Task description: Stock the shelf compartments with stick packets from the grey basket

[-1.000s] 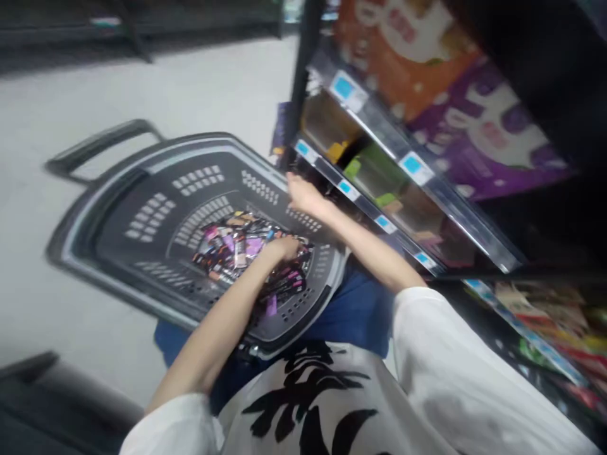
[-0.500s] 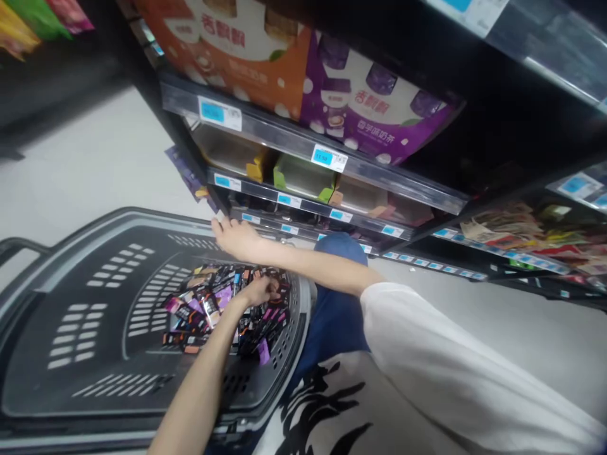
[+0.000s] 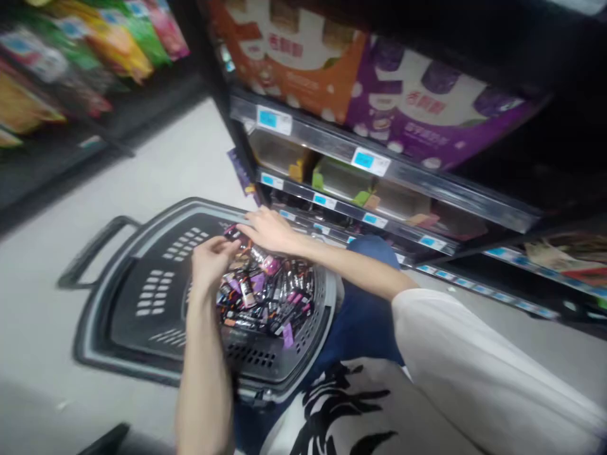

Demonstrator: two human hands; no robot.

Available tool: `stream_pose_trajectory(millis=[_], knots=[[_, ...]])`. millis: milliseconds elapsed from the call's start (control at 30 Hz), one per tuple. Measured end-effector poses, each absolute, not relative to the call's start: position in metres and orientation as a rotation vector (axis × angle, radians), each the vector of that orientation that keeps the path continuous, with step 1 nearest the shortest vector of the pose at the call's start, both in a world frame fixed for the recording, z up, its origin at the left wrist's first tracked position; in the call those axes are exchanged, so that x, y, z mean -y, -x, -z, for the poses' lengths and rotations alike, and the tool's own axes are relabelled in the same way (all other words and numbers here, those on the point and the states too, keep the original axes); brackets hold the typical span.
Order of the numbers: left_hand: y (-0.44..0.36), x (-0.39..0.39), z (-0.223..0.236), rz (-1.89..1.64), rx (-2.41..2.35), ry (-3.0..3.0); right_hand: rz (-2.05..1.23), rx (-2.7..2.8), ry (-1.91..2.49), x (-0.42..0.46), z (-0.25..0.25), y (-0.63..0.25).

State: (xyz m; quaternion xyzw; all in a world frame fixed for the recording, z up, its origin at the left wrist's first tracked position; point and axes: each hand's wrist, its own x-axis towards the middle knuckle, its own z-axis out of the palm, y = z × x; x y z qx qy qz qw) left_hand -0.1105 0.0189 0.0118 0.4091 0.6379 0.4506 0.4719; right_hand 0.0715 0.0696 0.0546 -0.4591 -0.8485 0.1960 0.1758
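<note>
A dark packet with pink marks [image 3: 236, 234] is between my two hands, above the basket. My left hand [image 3: 207, 260] is closed, thumb and fingers pinching its near side. From the right, my right hand [image 3: 270, 231] reaches over the basket's far rim, its thumb and fingers closed at the packet's other end; the grip is partly blurred. Beneath them, a pile of small glossy sachets [image 3: 263, 297], black, purple and orange, lies in the grey shopping basket [image 3: 128, 316]. A loose purple sachet [image 3: 288, 336] rests at the pile's near edge.
Shelving [image 3: 417, 183] with price tags rises just beyond the basket. Orange [image 3: 294, 69] and purple milk tea boxes [image 3: 436, 107] stand on an upper shelf. Bagged goods [image 3: 114, 41] hang at the far left. The basket's handle [image 3: 97, 253] sticks out leftward; my knee [image 3: 367, 303] is beside it.
My left hand has risen from the sachet pile toward the far rim, and a packet is now between both hands. The view has shifted left, so the basket appears farther right.
</note>
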Motion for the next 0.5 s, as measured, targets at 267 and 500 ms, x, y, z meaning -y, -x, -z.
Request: stream_pose_trajectory(millis=[267, 500], knots=[[0.104, -0.031, -0.015, -1.622, -1.466, -0.528, -1.465, 1.629, 1.213, -0.064, -0.036, -0.052], [0.100, -0.020, -0.016, -1.438, -1.310, -0.679, -1.635, 1.035, 1.182, -0.068, -0.013, -0.060]])
